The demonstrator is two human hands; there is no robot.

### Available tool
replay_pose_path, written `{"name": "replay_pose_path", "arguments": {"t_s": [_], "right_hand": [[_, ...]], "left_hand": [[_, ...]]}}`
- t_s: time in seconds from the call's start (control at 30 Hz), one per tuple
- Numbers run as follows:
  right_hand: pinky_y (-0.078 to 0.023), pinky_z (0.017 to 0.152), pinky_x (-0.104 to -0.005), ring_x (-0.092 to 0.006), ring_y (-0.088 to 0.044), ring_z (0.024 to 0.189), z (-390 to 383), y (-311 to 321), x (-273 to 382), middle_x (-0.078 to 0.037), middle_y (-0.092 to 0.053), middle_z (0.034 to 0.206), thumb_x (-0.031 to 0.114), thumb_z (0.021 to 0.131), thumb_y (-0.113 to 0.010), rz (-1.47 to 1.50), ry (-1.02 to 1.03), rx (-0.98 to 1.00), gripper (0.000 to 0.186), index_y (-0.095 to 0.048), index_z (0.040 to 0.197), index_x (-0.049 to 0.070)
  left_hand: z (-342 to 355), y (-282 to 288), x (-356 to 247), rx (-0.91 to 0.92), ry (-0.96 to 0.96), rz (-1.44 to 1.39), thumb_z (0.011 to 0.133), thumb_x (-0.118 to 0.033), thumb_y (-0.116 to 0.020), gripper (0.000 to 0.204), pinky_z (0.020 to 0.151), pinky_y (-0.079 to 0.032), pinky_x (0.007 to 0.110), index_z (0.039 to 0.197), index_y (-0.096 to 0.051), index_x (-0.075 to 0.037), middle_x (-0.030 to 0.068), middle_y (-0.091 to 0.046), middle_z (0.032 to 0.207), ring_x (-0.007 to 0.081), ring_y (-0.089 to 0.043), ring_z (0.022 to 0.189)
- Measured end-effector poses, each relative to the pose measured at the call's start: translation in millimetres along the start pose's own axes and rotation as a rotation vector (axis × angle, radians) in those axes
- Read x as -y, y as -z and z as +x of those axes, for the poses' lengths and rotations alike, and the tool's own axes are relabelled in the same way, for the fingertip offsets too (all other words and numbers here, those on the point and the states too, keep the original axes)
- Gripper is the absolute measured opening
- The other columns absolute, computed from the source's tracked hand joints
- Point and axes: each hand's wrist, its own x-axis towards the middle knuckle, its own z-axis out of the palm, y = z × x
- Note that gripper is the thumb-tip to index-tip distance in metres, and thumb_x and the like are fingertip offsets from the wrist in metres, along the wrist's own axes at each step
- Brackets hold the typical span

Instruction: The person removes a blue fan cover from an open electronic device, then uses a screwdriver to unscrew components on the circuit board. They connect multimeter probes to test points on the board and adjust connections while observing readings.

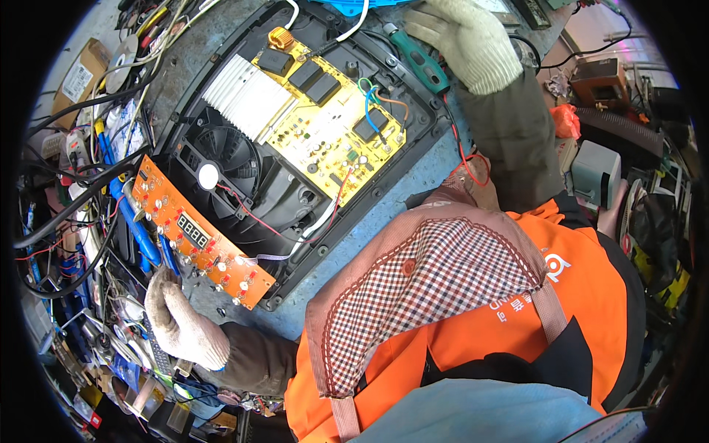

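An opened induction cooker base, a black plastic housing (347,221), lies on the blue-grey bench. Inside are a yellow circuit board (317,133), a white finned heat sink (247,92) and a black fan (221,159). An orange display board (193,232) leans over its left edge. My left hand (185,325), in a white glove, is below that board with its fingers closed at the end of a thin blue tool (168,255); whether it grips it is unclear. My gloved right hand (473,48) rests with fingers stretched beside a green-handled tool (417,59).
Cables, blue-handled tools and loose parts crowd the left side around a blue soldering-iron-like handle (136,229). A cardboard box (81,81) stands at the far left. Red and black wires (461,144) run near my right sleeve. A grey device (597,173) and more clutter stand right.
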Motion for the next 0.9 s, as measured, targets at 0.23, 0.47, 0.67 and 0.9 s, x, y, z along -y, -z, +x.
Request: {"name": "replay_pose_path", "arguments": {"t_s": [0.23,0.47,0.67,0.9], "right_hand": [[-0.059,0.105,-0.0429,-0.0340,-0.075,0.122,-48.0,-2.9,-15.9,-0.019,-0.076,0.133,0.029,0.094,-0.083,-1.512,0.407,0.073,0.065,-0.064,0.152,0.008],[-0.057,0.096,-0.0308,-0.0164,-0.072,0.104,-51.8,10.9,-21.2,-0.009,-0.076,0.117,0.007,0.094,-0.077,-0.866,0.328,-0.176,0.056,-0.062,0.147,-0.003],[-0.056,0.093,-0.0310,-0.0182,-0.069,0.102,-49.0,13.7,8.7,-0.013,-0.071,0.120,0.003,0.096,-0.074,-0.211,0.624,-0.260,0.061,-0.051,0.150,-0.013],[-0.060,0.091,-0.0328,-0.0199,-0.071,0.102,-7.6,-52.7,29.4,-0.019,-0.073,0.126,0.005,0.109,-0.066,-0.212,0.936,-0.088,0.047,-0.052,0.152,-0.008]], "left_hand": [[-9.2,5.1,-1.7,0.020,-0.018,0.015,0.109,0.001,-0.065,0.024,0.106,-0.059,0.037,0.129,-0.073,0.009,0.0202,-0.078,0.127,0.0244,-0.074,0.116],[-9.7,7.7,-2.1,0.039,-0.046,0.013,0.109,0.002,-0.065,0.024,0.105,-0.060,0.038,0.130,-0.073,0.009,0.0207,-0.078,0.127,0.0252,-0.074,0.116],[-12.7,6.9,-1.6,0.046,-0.023,0.033,0.109,0.002,-0.065,0.025,0.106,-0.059,0.037,0.131,-0.072,0.009,0.0195,-0.077,0.128,0.0241,-0.074,0.115],[-8.0,7.2,-2.9,0.083,-0.004,0.085,0.108,0.003,-0.066,0.024,0.108,-0.056,0.034,0.130,-0.073,0.009,0.0163,-0.077,0.126,0.0220,-0.073,0.116]]}}
